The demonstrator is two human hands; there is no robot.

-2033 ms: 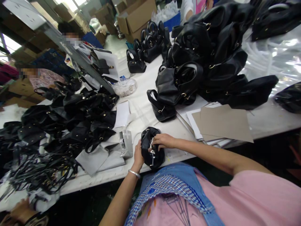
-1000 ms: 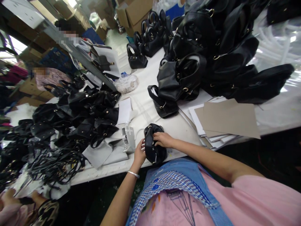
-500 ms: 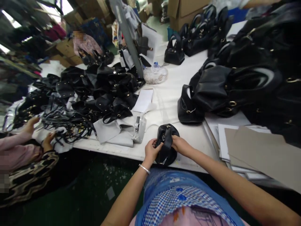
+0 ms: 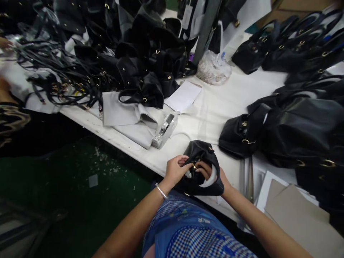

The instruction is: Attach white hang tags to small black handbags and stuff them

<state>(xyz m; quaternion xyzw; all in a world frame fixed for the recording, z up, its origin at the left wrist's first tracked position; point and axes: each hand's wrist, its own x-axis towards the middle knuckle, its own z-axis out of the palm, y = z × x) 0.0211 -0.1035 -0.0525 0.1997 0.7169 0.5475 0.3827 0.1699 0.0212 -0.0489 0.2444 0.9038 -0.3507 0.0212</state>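
Observation:
A small black leather handbag (image 4: 202, 152) lies at the near edge of the white table (image 4: 215, 104), right in front of me. My left hand (image 4: 176, 169), a silver bangle on its wrist, pinches the bag's rim beside a small gold fitting. My right hand (image 4: 208, 172) reaches into the bag's mouth through the handle loop, its fingers curled around the opening. White lining or stuffing shows inside the handle.
A tape dispenser (image 4: 164, 129) and folded grey cloth bags (image 4: 129, 116) lie left of the bag. Piles of black handbags (image 4: 298, 125) fill the right and far left. Black straps (image 4: 61, 77) heap at far left. Cardboard sheets (image 4: 292, 208) sit at right. Another person's sleeve (image 4: 10, 118) shows left.
My view swung left and down. The bag has been turned so its handle loop faces me, and my right hand has moved from its outside into its opening.

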